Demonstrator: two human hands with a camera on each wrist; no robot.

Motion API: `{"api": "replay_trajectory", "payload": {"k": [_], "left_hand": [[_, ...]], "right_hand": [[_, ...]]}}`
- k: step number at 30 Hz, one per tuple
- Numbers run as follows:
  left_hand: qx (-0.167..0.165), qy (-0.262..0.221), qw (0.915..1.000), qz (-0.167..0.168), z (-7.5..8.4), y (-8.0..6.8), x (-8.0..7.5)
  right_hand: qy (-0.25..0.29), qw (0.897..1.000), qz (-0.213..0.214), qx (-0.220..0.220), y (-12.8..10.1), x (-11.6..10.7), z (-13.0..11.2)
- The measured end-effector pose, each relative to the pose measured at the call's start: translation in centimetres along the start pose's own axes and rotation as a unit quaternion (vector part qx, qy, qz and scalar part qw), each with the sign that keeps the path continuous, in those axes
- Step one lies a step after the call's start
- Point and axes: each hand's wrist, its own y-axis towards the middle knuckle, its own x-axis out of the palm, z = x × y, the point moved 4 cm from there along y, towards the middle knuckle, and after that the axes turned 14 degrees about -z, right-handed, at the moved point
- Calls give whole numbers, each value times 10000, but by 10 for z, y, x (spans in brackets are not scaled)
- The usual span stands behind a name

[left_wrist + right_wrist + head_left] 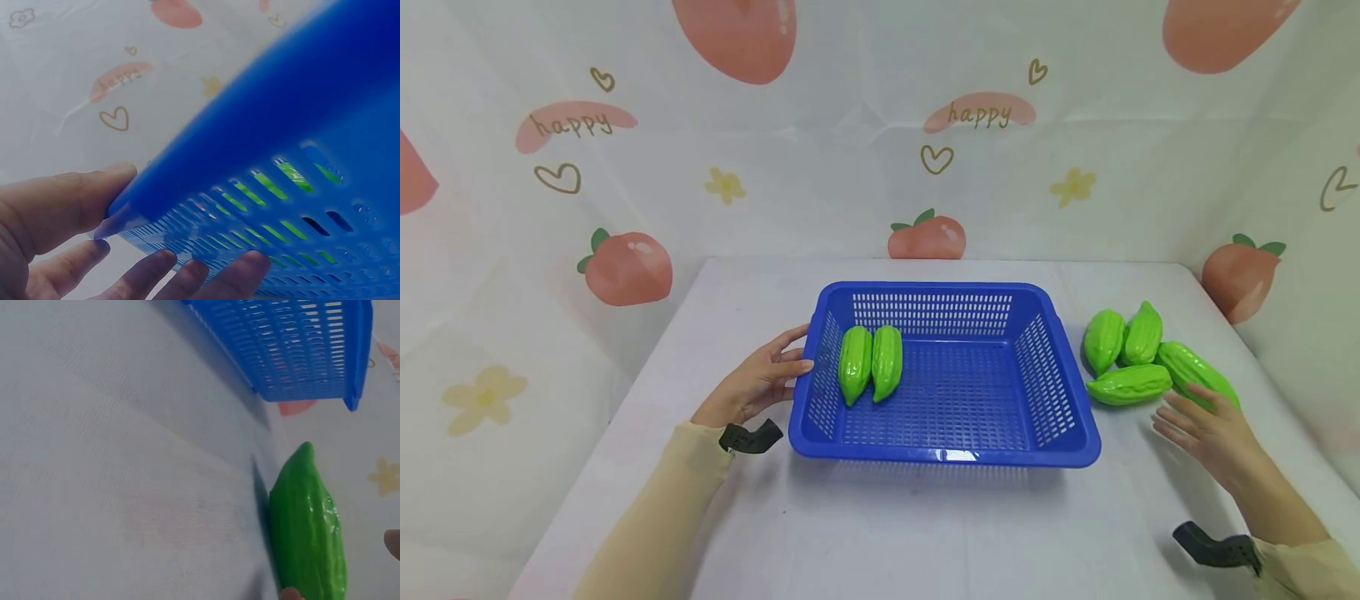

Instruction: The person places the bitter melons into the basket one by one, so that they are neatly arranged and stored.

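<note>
1. Head cam: a blue basket (pixel 944 457) w/ lots of little holes sits on the white desk (pixel 887 533), abt mid pic.
2. Head cam, in basket: 2 green pods, L pod (pixel 855 364) & R pod (pixel 887 362), lie side by side nr the basket's L wall.
3. Head cam, L side: the L hand (pixel 752 383) grips the basket's L edge, thumb up on the rim, other fingers outside. Tan sleeve (pixel 655 508) & black strap (pixel 751 437) on that arm.
4. Head cam, R side: 4 more green pods lie in a bunch on the desk, R of the basket: round pod (pixel 1104 340), back pod (pixel 1144 335), front pod (pixel 1130 385) & end pod (pixel 1191 367). The R hand (pixel 1206 429) is right by them & hides a bit of the end pod. Its fingers are loose, not curled round anything.
5. Head cam, back: a white cloth (pixel 850 183) w/ fruit, hearts & "happy" on it.
6. L wrist cam: thumb on the rim, fingertips by the holey side, so it's got hold of the basket. Bits of green show thru the holes.
7. R wrist cam: 1 green pod lies nr the basket, not touching it. A fingertip covers a bit of the pod's low end; can't tell if they touch.
</note>
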Motion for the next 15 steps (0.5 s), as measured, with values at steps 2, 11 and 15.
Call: {"api": "replay_trajectory", "payload": {"k": [2, 11, 15], "left_hand": [[18, 14, 10000, -18, 0, 0, 0], [7, -11, 10000, 9, 0, 1, 0], [13, 21, 10000, 8, 0, 1, 0]], "right_hand": [[-424, 9981, 230, 375, 4, 2, -1], [-1569, 9715, 672, 1647, 22, 11, -6], [-1677, 9685, 652, 1723, 28, 12, -6]]}}
